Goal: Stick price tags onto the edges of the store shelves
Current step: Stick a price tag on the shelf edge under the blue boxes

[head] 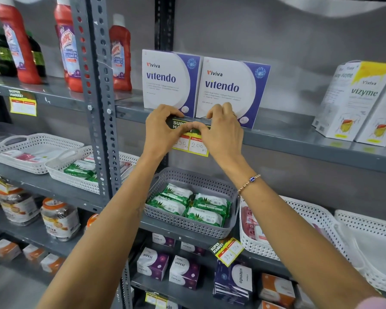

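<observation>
A yellow, green and white price tag hangs against the front edge of the grey shelf, just below two white and purple Vitendo boxes. My left hand pinches the tag's top left corner, thumb in front and fingers curled over the shelf lip. On the top right corner my right hand presses in the same way. Handwritten numbers show on the tag's two white fields. Its top strip is partly hidden by my fingers.
Other tags hang on the left shelf edge and on the lower shelf. Red cleaner bottles stand at the upper left and Vizyme boxes at the right. A grey basket of green wipe packs sits below my hands, with white baskets beside it.
</observation>
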`<control>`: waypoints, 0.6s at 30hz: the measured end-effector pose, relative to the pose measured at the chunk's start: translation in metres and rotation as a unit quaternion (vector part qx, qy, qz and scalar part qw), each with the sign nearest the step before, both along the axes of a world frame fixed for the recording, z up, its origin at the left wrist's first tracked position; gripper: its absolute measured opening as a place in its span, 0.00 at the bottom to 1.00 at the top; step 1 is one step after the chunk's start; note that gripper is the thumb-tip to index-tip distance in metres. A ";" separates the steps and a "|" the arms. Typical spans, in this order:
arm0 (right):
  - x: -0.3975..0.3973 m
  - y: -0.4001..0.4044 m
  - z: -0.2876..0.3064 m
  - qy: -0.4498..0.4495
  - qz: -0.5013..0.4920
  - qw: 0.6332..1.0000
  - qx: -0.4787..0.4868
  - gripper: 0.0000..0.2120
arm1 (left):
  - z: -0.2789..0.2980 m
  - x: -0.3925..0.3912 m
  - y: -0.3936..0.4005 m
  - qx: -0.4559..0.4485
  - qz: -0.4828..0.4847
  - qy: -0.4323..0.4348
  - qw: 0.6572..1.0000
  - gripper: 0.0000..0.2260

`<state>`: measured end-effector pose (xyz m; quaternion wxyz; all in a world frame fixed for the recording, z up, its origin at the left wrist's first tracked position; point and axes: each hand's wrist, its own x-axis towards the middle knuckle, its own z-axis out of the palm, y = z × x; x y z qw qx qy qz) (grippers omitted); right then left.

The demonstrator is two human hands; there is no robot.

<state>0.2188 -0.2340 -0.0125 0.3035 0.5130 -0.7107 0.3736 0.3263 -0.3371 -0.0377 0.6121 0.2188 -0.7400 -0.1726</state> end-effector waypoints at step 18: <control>-0.030 0.044 -0.009 -0.070 0.111 0.991 -0.026 0.06 | -0.021 0.017 0.000 -0.037 0.059 0.062 0.996 0.09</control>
